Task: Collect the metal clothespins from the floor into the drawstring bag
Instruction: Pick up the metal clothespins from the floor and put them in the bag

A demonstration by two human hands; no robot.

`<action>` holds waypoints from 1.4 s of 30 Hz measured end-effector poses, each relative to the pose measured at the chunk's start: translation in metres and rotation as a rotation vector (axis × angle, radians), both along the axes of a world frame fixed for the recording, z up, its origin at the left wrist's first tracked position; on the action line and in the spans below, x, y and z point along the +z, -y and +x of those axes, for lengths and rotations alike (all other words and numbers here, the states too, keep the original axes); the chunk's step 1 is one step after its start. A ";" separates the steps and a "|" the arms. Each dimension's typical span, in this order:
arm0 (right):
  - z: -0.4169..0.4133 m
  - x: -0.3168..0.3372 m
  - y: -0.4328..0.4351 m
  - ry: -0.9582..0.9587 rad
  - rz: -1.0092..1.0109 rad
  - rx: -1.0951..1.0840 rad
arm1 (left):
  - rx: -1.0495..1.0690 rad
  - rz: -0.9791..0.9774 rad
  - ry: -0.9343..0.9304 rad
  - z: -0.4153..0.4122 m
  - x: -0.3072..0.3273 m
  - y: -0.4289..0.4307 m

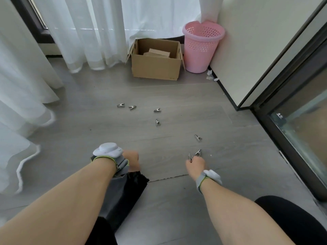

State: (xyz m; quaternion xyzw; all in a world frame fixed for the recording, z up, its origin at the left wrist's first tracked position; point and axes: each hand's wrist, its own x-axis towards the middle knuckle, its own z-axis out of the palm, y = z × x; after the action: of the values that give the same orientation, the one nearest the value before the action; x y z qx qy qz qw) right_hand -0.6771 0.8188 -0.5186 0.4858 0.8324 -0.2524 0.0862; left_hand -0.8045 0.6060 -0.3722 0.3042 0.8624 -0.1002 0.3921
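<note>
Right hand (194,166) fingers pinched on two clothespins (194,155) at floor (177,200); left hand (131,160) fisted, gripping black drawstring bag (131,184); five loose clothespins (157,122) ahead.

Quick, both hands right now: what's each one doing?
Left hand: closed, gripping the dark drawstring bag at its mouth.
Right hand: closed on metal clothespins, two by the look of it.

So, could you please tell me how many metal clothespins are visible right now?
7. Two far clothespins lie side by side, two in the middle, one nearer the right hand, which holds two. The black bag may hide more.
</note>
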 end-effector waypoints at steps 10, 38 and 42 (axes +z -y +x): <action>0.029 -0.016 -0.005 0.067 -0.064 0.004 | -0.159 0.065 0.012 0.025 -0.006 -0.048; -0.004 0.024 -0.009 -0.804 -1.332 -0.791 | -0.127 0.072 -0.002 0.012 0.000 -0.038; -0.011 0.046 -0.004 -0.942 -1.532 -0.654 | -0.107 0.088 0.011 0.007 0.009 -0.033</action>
State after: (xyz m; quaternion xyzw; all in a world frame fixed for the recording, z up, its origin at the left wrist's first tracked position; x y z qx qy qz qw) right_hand -0.6885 0.8226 -0.4727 0.3545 0.2135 -0.9096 -0.0379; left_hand -0.7975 0.6391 -0.3634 0.3673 0.8463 -0.0814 0.3771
